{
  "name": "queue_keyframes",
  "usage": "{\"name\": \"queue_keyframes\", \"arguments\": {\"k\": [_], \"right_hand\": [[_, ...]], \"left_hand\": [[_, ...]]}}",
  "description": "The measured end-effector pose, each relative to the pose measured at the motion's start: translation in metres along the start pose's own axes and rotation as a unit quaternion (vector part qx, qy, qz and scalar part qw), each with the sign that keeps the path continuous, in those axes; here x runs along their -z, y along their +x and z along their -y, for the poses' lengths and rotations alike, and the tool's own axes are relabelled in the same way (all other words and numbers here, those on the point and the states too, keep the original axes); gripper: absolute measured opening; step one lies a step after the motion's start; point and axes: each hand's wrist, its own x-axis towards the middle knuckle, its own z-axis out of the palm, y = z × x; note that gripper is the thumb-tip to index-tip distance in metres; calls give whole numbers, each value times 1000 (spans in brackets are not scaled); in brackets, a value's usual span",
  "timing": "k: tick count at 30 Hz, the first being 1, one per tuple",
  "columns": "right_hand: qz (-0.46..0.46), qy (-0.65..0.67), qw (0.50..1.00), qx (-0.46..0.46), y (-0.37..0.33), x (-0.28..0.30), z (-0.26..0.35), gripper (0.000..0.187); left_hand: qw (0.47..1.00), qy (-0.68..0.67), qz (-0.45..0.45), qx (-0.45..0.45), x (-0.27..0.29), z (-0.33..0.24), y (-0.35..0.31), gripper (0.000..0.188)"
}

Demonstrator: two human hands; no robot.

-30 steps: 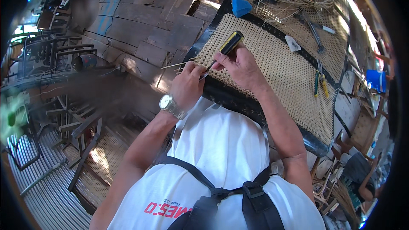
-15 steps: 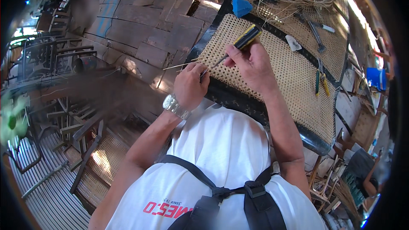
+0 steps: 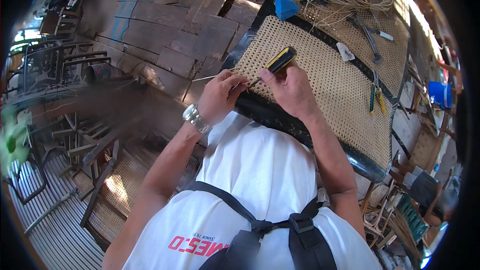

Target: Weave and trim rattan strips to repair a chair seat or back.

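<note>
Head view shows the right hand [image 3: 292, 89] wrapped around the handle of a black-and-yellow screwdriver-like tool [image 3: 281, 59], its slim shaft slanting down toward the left hand [image 3: 219, 96], whose fingers bend at the near-left corner of a woven cane panel [image 3: 325, 90] beside a pale strand [image 3: 204, 78], though whether they pinch anything I cannot tell. The tool looks stiff, fairly light and best held by its thick handle, while the cane seems springy but liable to split if pried hard, making the black frame [image 3: 280, 120] the safer hold. Farther right is a blue bucket-like container [image 3: 440, 94], its contents too unclear to make out.
</note>
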Motion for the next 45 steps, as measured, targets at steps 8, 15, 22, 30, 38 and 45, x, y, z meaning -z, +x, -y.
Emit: {"name": "queue_keyframes", "arguments": {"k": [8, 15, 22, 30, 38, 45], "right_hand": [[18, -128, 982, 139, -15, -33, 35, 22], [-63, -185, 967, 160, -24, -59, 33, 19], [-142, -72, 976, 148, -10, -8, 70, 16], [-96, 364, 908, -184, -5, 22, -35, 26], [18, 416, 885, -208, 6, -1, -46, 22], [38, 441, 876, -192, 10, -7, -46, 22]], "left_hand": [[971, -204, 20, 122, 10, 14, 1, 13], [968, -228, 35, 95, 13, 16, 8, 13], [986, -168, -10, 11, 2, 16, -2, 11], [996, -47, -70, 35, -10, -6, -7, 13], [985, 16, -138, 106, -28, -26, -16, 14], [966, 36, -178, 186, -41, -37, -16, 12]]}}
